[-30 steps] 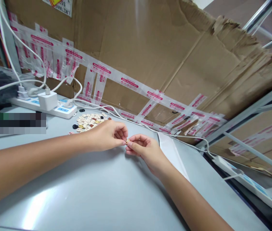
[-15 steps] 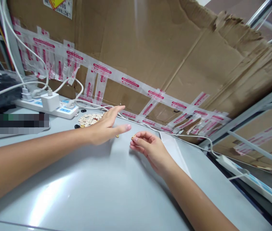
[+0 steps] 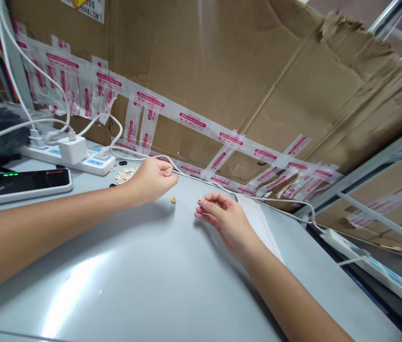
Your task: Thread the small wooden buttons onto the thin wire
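My right hand [image 3: 227, 221] pinches a small round tan piece [image 3: 201, 201], perhaps a bead or button, between thumb and fingertips just above the table. To its left, my left hand [image 3: 153, 180] is closed, fingers curled in; whatever may be inside is hidden. A similar small tan piece [image 3: 173, 200] rests on the grey table [image 3: 144, 266] between both hands. Behind my left hand lies a pile of flat cream pieces [image 3: 124, 176], partly covered by it. Two dark spots show beside the pile: a black piece [image 3: 123, 163] and another [image 3: 112, 185] half hidden by my forearm.
A white power strip [image 3: 97, 164] with plugged-in chargers and cables stands at the back left. In front of it lies a black-topped white device [image 3: 26, 184] with green lights. Taped cardboard [image 3: 215, 71] walls the back. A white sheet [image 3: 261, 223] lies beyond my right wrist.
My left hand has gone from spread fingers to closed and drawn back slightly left, uncovering the tan piece on the table. The right hand keeps its pinch, shifted slightly right.
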`<state>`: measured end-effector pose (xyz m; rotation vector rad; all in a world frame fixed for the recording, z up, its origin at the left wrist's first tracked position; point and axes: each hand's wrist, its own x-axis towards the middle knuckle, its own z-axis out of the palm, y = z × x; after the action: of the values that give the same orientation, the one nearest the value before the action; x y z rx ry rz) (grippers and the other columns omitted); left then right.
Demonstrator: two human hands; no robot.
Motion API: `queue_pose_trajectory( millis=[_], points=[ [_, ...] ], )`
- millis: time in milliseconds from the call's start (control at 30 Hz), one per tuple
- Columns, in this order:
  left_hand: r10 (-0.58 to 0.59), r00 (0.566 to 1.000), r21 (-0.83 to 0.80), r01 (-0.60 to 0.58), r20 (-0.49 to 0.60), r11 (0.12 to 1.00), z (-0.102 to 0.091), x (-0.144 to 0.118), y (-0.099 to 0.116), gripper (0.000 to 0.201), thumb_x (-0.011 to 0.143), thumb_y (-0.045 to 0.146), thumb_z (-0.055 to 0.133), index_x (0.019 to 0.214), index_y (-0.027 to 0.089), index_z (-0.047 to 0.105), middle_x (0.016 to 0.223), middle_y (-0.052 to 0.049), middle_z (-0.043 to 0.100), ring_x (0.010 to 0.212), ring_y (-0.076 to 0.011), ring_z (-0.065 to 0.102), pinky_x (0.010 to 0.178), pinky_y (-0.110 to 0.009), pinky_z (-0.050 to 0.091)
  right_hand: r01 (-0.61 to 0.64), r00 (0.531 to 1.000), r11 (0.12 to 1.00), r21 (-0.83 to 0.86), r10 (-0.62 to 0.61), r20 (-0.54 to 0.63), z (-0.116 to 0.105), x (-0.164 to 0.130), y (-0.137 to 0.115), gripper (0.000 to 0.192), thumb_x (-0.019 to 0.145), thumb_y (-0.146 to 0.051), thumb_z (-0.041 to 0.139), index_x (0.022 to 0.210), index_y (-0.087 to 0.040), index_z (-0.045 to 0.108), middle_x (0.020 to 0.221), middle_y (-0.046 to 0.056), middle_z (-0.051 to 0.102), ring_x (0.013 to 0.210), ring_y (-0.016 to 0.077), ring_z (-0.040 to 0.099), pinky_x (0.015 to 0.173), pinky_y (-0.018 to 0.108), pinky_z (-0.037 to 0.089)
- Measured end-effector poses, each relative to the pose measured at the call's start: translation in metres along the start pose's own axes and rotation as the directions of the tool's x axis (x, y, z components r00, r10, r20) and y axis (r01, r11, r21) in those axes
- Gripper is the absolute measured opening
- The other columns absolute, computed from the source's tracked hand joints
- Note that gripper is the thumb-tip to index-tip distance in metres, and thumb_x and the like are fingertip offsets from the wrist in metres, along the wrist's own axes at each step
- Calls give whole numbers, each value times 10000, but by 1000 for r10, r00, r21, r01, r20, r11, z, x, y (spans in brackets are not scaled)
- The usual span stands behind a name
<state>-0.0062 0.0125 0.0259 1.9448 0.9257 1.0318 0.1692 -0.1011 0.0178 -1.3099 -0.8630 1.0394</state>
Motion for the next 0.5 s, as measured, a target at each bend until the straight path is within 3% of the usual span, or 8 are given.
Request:
queue_pose_trajectory(
  millis=[167,233,300,333,400,433,500],
  points=[
    [79,988,192,-103,131,976,-1,4,-11,331,623,106,503,521,201,202,504,63,186,490,-69,194,493,-266,146,8,1000,1000,1,-8,-9,0,2,2,420,547,-359,923,784,-171,631,765,-6,677,697,135,660,777,334,590],
    [155,974,291,-199,167,936,-5,4,-15,311,645,143,526,480,191,266,493,41,363,497,-84,328,501,-261,238,10,1000,1000,-3,-10,-17,0,2,2,424,542,-366,925,782,-172,633,765,-5,679,699,136,662,781,336,590],
    [239,938,381,-323,251,867,-8,2,-18,192,694,200,543,511,169,494,747,-37,666,706,-164,576,644,-285,416,16,1000,1000,-8,-16,-20,1,2,3,429,536,-372,927,778,-171,634,759,-5,680,695,136,662,776,337,591],
    [265,915,420,-379,305,825,-9,1,-19,140,720,227,544,638,168,641,1007,-77,723,925,-236,629,793,-339,464,21,1000,1000,-10,-21,-20,1,2,3,432,533,-373,927,777,-171,635,758,-5,680,692,136,661,772,337,591],
    [281,878,484,-453,387,748,-10,0,-21,361,765,260,534,1060,205,734,1422,-109,568,1298,-346,485,1038,-486,387,31,999,999,-13,-32,-16,1,1,2,434,532,-374,926,781,-170,635,755,-8,678,687,135,659,766,338,592],
    [280,868,510,-472,410,719,-10,-1,-23,456,785,269,526,1208,217,687,1496,-117,494,1372,-362,410,1088,-530,336,35,999,999,-15,-36,-14,1,1,2,433,534,-375,925,782,-170,634,753,-10,677,684,134,658,765,339,592],
    [280,849,525,-504,449,686,-8,-2,-26,477,830,279,506,1281,211,646,1486,-130,501,1375,-354,408,1109,-546,314,41,999,999,-22,-41,-13,0,1,2,431,540,-376,922,785,-169,633,755,-12,677,680,131,658,769,339,589]
  ],
)
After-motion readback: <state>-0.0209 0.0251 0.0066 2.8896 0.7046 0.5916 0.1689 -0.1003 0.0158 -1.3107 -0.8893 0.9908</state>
